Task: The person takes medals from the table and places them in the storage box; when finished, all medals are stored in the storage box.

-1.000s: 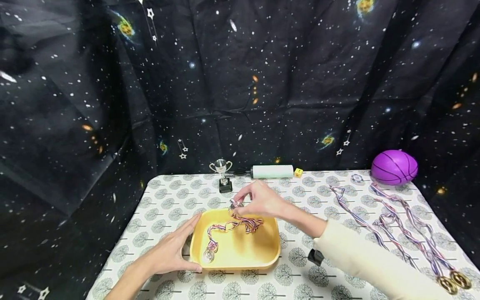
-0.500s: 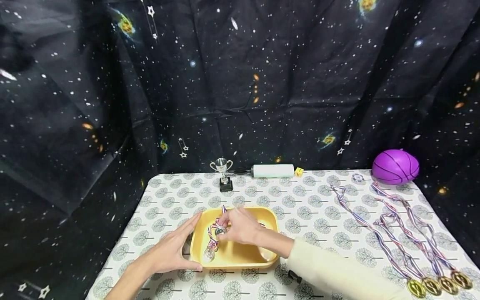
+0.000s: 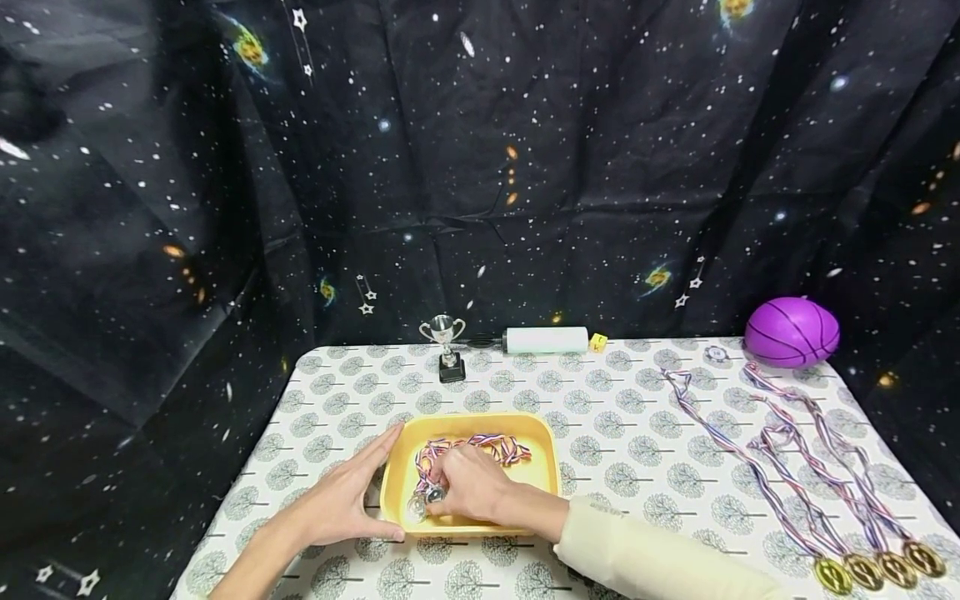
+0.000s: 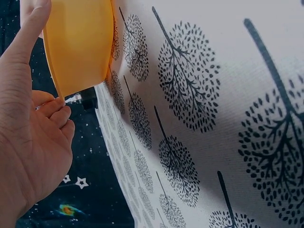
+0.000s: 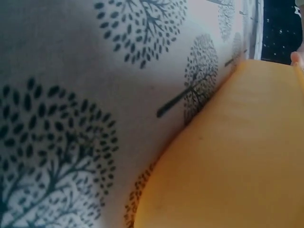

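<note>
A yellow plastic tub (image 3: 542, 467) stands on the tablecloth in front of me. My left hand (image 3: 343, 505) spans its left end, fingers stretched to the back corner and thumb at the front corner; the left wrist view shows the fingertips at the rim of the tub (image 4: 80, 42). Reaching inside, my right hand (image 3: 476, 487) pinches a silver medal (image 3: 435, 494) between thumb and fingers. Beside it in the tub lies another silver medal (image 3: 416, 508). Striped red, white and blue ribbons (image 3: 513, 452) lie along the back of the tub, partly behind the right hand.
Several gold medals (image 3: 876, 570) with striped ribbons (image 3: 757, 479) lie in a row on the right. Along the back are a small trophy cup (image 3: 448, 350), a white cylinder (image 3: 547, 340), a yellow cube (image 3: 597, 342), a round grey disc (image 3: 717, 355) and a purple ball (image 3: 792, 332).
My right hand has carried the silver medal from the tub's back edge down to the front left, beside the other silver medal, its ribbon now inside. The left hand has stayed put.
</note>
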Demonstrator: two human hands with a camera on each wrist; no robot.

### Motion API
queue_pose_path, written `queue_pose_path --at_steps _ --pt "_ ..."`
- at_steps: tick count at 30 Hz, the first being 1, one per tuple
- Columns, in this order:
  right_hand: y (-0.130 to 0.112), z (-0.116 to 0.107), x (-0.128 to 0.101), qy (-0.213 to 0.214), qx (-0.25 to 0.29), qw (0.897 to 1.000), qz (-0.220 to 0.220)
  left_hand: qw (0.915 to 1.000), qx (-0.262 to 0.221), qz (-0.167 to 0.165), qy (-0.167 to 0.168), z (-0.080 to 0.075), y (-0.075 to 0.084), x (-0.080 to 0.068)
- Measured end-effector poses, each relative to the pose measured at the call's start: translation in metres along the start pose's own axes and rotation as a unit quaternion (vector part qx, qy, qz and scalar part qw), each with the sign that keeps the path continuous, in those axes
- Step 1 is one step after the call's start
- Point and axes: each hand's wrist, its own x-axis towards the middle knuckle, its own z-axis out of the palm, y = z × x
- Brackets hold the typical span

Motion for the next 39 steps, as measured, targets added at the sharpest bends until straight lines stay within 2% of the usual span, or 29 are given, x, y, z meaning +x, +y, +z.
queue_pose_path --at_steps 7,14,21,27,31,39 --pt "0.001 0.003 -0.002 -0.006 0.024 1.000 0.005 1.0000 0.000 -0.004 -0.001 0.000 0.000 0.000" --pt "0.007 -0.012 -0.004 0.004 0.062 0.998 0.010 1.0000 0.000 -0.009 -0.002 0.000 0.001 0.000" --pt "0.023 -0.046 -0.007 0.029 0.121 0.992 0.006 0.9999 -0.003 -0.014 -0.007 0.000 0.001 0.000" --pt "0.042 -0.079 -0.013 0.046 0.158 0.986 0.036 0.9997 -0.003 -0.022 -0.011 0.000 0.001 0.000" --pt "0.057 -0.101 -0.022 0.055 0.166 0.983 0.048 0.9996 -0.005 -0.024 -0.012 -0.001 0.001 0.000" --pt "0.103 -0.150 -0.056 0.097 0.146 0.984 0.034 0.9997 -0.011 -0.021 -0.010 0.000 0.001 0.001"
